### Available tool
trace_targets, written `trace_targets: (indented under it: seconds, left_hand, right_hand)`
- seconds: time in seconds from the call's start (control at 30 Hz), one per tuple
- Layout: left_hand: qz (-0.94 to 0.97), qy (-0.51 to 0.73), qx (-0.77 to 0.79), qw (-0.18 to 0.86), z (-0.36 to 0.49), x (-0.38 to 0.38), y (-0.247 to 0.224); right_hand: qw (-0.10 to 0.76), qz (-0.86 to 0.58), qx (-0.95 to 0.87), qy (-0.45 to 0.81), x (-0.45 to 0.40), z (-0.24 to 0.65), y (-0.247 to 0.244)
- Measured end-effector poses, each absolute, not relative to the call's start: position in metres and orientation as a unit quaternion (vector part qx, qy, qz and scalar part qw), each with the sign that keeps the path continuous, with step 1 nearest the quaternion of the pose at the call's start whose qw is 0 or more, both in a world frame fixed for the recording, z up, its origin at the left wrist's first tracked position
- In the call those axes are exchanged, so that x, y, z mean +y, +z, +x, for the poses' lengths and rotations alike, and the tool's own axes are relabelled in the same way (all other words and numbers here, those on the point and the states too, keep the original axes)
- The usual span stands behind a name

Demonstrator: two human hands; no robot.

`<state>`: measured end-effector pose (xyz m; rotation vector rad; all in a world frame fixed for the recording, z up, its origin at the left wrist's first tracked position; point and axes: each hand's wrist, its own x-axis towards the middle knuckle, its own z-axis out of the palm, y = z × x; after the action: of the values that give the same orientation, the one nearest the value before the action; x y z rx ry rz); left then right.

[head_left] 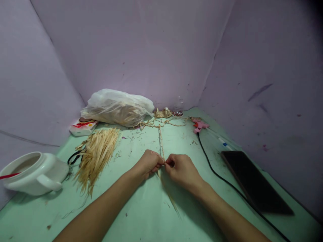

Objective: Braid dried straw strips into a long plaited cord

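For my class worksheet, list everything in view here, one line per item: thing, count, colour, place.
white pot: one, white, far left
stick: one, red, in the pot's mouth
packet: one, white and red, left of the bag
plastic bag: one, whitish, back
fibre bundle: one, straw, left
loop: one, black, beside bundle
cord tangle: one, tan, before bag
braided strand: one, tan, centre
woven piece: one, tan, back centre
clear container: one, reddish bits inside, back
glue gun: one, pink, right rear
cable: one, black, right
slab: one, dark, right
tabletop: one, green, beneath
walls: three, lilac, around
left hand, right hand: one each, on strand's near end
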<state>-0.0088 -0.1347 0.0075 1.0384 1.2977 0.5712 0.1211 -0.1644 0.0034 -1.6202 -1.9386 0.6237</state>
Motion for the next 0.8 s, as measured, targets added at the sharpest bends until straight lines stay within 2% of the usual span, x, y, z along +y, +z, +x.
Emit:
trace_targets:
  seconds: [0.2,0.43,0.57,0.73,0.8]
  left_hand:
    - [0.447,0.268,0.569,0.637,-0.009,-0.137,0.011]
    - [0.469,0.262,0.567,0.624,-0.009,-0.139,0.009]
    - [0.460,0.265,0.563,0.633,-0.014,-0.136,0.009]
    - [0.466,0.249,0.551,0.646,-0.018,-0.132,0.010]
    - [0.468,0.250,0.548,0.647,-0.019,-0.132,0.009]
  right_hand:
    - [0.173,-0.585,-0.785,0.104,-0.174,0.113,0.004]
    - [0.154,-0.565,-0.800,0.127,-0.177,0.109,0.007]
    - [0.193,-0.552,-0.787,0.200,-0.170,0.122,0.015]
    - [0.381,-0.624,-0.589,0.344,-0.148,0.140,0.014]
    - [0.389,-0.614,-0.516,0.454,-0.145,0.136,0.009]
